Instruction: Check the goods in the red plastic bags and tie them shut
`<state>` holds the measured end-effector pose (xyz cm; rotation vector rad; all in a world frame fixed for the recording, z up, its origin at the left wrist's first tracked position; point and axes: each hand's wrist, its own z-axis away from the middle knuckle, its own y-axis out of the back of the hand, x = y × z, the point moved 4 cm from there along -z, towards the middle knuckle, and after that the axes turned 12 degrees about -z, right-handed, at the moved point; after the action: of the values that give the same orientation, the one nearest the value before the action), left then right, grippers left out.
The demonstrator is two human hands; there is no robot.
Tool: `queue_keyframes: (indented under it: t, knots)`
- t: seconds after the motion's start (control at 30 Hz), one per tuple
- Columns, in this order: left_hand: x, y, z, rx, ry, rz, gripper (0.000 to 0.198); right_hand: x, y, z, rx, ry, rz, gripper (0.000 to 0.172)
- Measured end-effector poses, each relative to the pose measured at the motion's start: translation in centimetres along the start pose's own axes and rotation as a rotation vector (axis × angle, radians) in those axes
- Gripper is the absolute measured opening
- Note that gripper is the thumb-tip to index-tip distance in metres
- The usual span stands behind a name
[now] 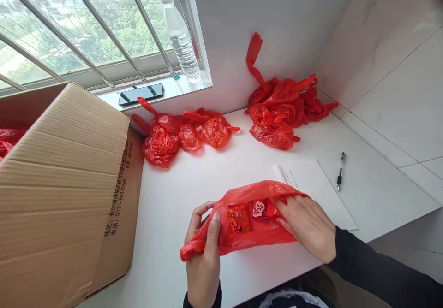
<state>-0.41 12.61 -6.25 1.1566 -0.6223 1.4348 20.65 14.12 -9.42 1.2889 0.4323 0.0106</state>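
A red plastic bag (247,243) lies stretched open over the white table. My left hand (206,248) grips its left side, thumb on the near face and fingers behind the film. Inside the bag, a small red packet (239,220) with printed figures lies beside a darker red packet (259,209) with a pale pink label. My right hand (308,222) reaches into the bag's right end, its fingers curled and partly covered by red film. Another bit of red packaging shows next to those fingertips; what they hold is hidden.
Knotted red bags (188,135) sit along the wall, and more red bags (280,105) are heaped in the corner. A cardboard box (69,183) stands left. Paper (320,192) and a pen (341,172) lie right. The sill carries a phone (141,94) and water bottle (182,45).
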Motion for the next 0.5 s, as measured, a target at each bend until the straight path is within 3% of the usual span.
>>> queue_keyframes:
  t: [0.13,0.27,0.37,0.43,0.5]
  knots:
    - [1.2,0.4,1.4,0.044,-0.068,-0.067,0.048,0.4,-0.3,-0.2,-0.02,0.043,-0.093,0.039]
    - [1.5,0.9,2.4,-0.037,-0.202,-0.059,0.039,-0.6,2.6,0.9,0.057,0.174,-0.34,0.041]
    - [1.6,1.2,2.3,-0.075,-0.281,-0.071,0.037,-2.2,5.8,2.2,0.194,0.241,-0.516,0.042]
    - [1.9,1.1,2.0,-0.111,-0.334,-0.202,0.03,-3.9,7.5,2.9,0.336,0.291,-0.576,0.04]
    - [2.4,0.5,1.8,-0.201,-0.377,-0.389,0.036,-6.0,8.5,3.4,0.506,0.332,-0.572,0.034]
